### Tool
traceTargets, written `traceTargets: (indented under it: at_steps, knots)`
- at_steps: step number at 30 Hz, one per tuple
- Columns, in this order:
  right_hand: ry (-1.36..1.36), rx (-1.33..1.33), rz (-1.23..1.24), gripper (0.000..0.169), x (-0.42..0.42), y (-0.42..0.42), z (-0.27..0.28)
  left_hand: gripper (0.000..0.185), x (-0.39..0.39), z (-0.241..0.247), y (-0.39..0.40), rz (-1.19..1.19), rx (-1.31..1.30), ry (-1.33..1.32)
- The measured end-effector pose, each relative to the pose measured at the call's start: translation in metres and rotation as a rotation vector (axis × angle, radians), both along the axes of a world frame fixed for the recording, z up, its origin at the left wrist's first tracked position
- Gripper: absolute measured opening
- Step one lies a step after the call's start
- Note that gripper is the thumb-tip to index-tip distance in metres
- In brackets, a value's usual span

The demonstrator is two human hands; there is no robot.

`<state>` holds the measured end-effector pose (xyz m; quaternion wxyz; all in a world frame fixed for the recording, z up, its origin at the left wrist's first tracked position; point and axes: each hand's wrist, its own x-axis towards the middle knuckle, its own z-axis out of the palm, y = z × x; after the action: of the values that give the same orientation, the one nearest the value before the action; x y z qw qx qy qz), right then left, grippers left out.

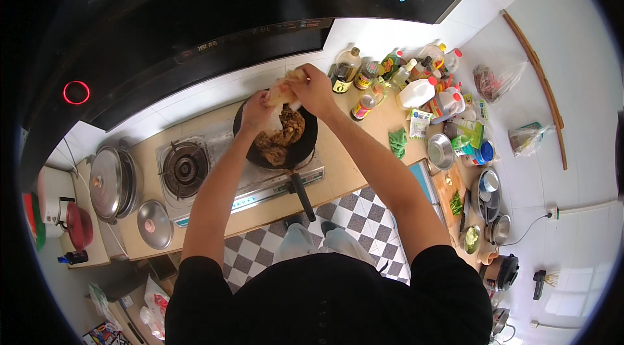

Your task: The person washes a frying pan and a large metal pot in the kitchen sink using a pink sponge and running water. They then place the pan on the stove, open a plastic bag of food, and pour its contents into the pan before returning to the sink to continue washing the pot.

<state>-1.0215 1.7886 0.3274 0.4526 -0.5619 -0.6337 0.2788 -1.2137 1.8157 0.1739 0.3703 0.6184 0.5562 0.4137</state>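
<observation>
Above a black frying pan [301,149], both my hands hold one pale, partly see-through plastic packet [281,94] with reddish marks. My left hand [257,112] grips its left end. My right hand [314,91] pinches the upper right end, where the packet looks crumpled. Browned, sauce-coated pieces of food [291,126], perhaps meat, lie in the pan beneath. A whitish patch below the packet is too blurred to name. The pan sits on the right burner of a two-burner gas stove, with its black handle [303,196] pointing towards me.
Left of the pan is a bare gas burner [185,169], then a metal lid [155,224] and a large lidded pot [106,184]. Sauce bottles [346,72] crowd the back right. A green cloth [398,142], a steel bowl [440,151] and a cutting board [446,189] with a knife lie right. The range hood [219,13] overhangs.
</observation>
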Motion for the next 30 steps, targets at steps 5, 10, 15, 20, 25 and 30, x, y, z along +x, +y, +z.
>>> traceTargets:
  at_steps: [5,10,15,20,25,30]
  knots:
    - [-0.39,0.255,0.164,0.05,0.057,0.002,-0.13,0.024,0.026,-0.011,0.008,0.107,-0.452,-0.254]
    - [-0.21,0.015,0.203,0.091,0.002,-0.034,-0.15,0.022,0.01,-0.011,0.011,-0.206,-0.704,-0.907]
    - [0.103,-0.268,0.128,0.069,-0.02,-0.023,-0.137,0.024,-0.002,0.035,0.018,-0.348,-0.728,-0.785]
    - [0.027,-0.221,0.099,0.042,0.003,-0.001,-0.147,0.044,0.004,0.098,-0.006,-0.287,-0.656,-0.403]
    - [-0.165,-0.044,0.17,0.044,-0.005,0.002,-0.097,0.053,-0.024,0.094,-0.018,-0.132,-0.557,-0.326]
    - [-0.284,-0.041,0.274,0.049,-0.008,0.008,-0.069,0.044,-0.053,0.064,-0.052,0.04,-0.408,-0.318]
